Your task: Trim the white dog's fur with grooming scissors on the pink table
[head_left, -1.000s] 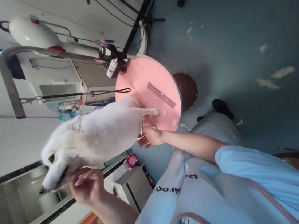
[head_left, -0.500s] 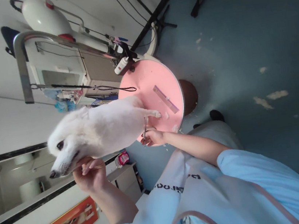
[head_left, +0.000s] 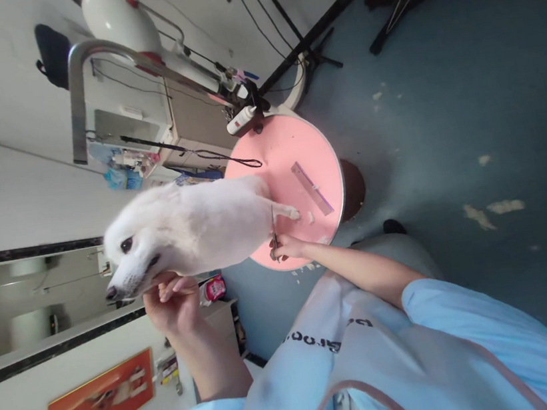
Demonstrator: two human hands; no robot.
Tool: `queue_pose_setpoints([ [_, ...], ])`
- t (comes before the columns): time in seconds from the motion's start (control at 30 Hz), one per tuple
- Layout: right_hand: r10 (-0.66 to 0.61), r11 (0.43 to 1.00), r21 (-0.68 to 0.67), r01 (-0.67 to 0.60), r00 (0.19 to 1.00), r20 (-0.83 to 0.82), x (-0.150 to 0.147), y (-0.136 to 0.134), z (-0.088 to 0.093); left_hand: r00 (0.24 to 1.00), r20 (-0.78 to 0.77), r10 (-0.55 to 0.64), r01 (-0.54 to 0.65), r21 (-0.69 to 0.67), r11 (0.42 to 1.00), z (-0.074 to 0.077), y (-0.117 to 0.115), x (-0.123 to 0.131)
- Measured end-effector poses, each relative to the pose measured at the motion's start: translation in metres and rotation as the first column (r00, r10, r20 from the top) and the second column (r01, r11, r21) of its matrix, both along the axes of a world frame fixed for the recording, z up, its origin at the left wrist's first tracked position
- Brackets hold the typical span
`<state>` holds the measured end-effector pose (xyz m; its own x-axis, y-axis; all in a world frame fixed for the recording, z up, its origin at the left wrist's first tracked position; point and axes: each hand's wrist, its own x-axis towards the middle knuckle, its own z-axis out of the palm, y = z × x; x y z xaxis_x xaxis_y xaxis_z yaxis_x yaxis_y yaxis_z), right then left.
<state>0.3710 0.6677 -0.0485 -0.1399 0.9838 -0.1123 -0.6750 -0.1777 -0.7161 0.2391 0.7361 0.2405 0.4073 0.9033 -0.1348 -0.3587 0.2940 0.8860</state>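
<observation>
A white dog (head_left: 216,226) stands on a round pink table (head_left: 271,155); the picture is turned sideways, so its head is at the left. Under its chin is my left hand (head_left: 178,301), fingers curled against the lower jaw. My right hand (head_left: 290,246) grips a pair of scissors (head_left: 274,237) by the handles, low beside the dog. The thin blades reach to the dog's leg (head_left: 284,210); whether they are apart is too small to tell. Clipped fur (head_left: 311,217) lies near the paw, and a long flat comb (head_left: 312,188) with a purple edge rests on the table.
A metal grooming arm (head_left: 78,116) with a hanging black loop (head_left: 231,155) rises from the table's far side. A white bottle (head_left: 241,120) sits in a holder at its base. Fur tufts (head_left: 479,217) lie on the blue floor (head_left: 423,118). A mirror (head_left: 18,299) is at the left.
My view has shifted, so the dog and table appear a little further right. The scissors have turned slightly beside the leg. My left hand stays under the chin.
</observation>
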Motion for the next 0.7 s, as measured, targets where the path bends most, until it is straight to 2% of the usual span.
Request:
queue_pose_setpoints([
  [0.13, -0.076, 0.996, 0.059, 0.071, 0.992, 0.100, -0.001, 0.001, -0.005, 0.999, 0.022, 0.046, -0.045, -0.022, 0.999, -0.002, -0.001, 0.002],
  [0.3, -0.045, 0.995, 0.094, 0.037, 0.995, 0.085, -0.001, 0.002, -0.013, 0.999, 0.042, 0.025, -0.024, -0.026, 0.999, -0.006, -0.002, 0.004],
  [0.4, -0.083, 0.989, 0.130, 0.063, 0.985, 0.152, 0.002, 0.001, -0.015, 0.998, 0.056, 0.043, -0.042, -0.022, 0.999, -0.010, -0.002, 0.007],
  [0.53, -0.162, 0.980, 0.152, 0.126, 0.952, 0.259, 0.008, -0.001, -0.016, 0.997, 0.036, 0.074, -0.073, -0.029, 0.997, -0.013, -0.002, 0.013],
  [0.7, -0.243, 0.967, 0.182, 0.179, 0.866, 0.437, 0.022, -0.003, -0.012, 0.990, 0.037, 0.133, -0.132, -0.035, 0.991, -0.017, 0.000, 0.021],
])
